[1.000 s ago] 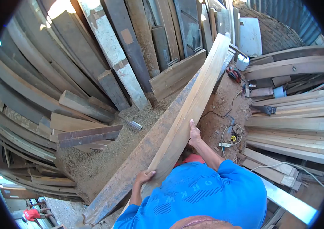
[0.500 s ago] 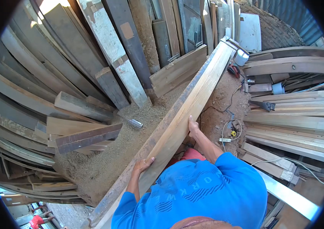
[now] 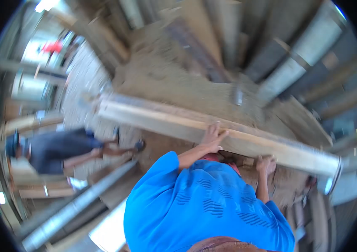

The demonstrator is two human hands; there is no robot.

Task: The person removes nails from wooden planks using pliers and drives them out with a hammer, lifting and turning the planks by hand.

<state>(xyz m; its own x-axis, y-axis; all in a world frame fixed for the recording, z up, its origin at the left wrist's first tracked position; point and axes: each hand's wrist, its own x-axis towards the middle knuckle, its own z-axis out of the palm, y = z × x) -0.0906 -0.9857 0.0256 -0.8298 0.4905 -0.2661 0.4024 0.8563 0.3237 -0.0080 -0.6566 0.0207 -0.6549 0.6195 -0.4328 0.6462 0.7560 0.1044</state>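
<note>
A long, thick wooden plank (image 3: 161, 122) runs across the view in front of my body, with a pale near face and a grey-brown strip along its far side. Near its middle, my left hand (image 3: 213, 138) grips the plank from above, fingers slightly apart over the upper edge and thumb on the near face. My right hand (image 3: 266, 165) is farther right, closed against the plank's near lower edge; blur hides part of its fingers. Beside the plank's right end is a white cup-like container (image 3: 329, 185).
Boards lean along the back, including a white-painted one (image 3: 300, 63). Sawdust (image 3: 157, 63) covers the ground, where a small metallic object (image 3: 239, 95) lies. A person in dark clothes (image 3: 61, 149) is at left; someone in red (image 3: 52, 47) is farther off. A pale beam (image 3: 77, 201) lies lower left.
My view has swung left, so the plank now lies more crosswise and a person in dark clothes appears at left. Both hands remain at the plank. The picture is blurrier.
</note>
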